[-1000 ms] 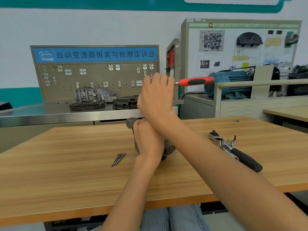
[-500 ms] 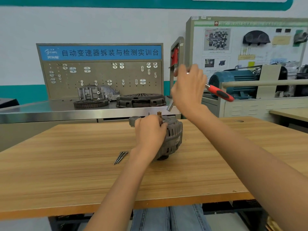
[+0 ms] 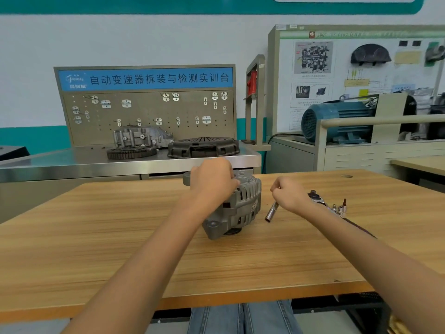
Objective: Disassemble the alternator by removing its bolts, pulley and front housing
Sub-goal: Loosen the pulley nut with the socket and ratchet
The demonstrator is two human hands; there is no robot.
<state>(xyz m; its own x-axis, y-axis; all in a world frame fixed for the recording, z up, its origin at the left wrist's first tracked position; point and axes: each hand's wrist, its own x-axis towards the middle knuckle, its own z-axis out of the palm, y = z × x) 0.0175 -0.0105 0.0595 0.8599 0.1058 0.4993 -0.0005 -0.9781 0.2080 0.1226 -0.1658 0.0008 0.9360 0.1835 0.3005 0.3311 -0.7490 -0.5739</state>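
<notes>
your left hand [image 3: 213, 182] grips the grey ribbed metal alternator [image 3: 237, 206] on the wooden desk [image 3: 120, 237]; your right hand [image 3: 289, 195] grasps a silver socket driver [image 3: 271, 211]. front housing seemingly still on, so disassembly remains.

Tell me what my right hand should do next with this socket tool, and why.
Probably lower the socket tool flat onto the table and let go: the right hand holds it tip-down beside the alternator, clear of it, while the left hand steadies the top.
</notes>
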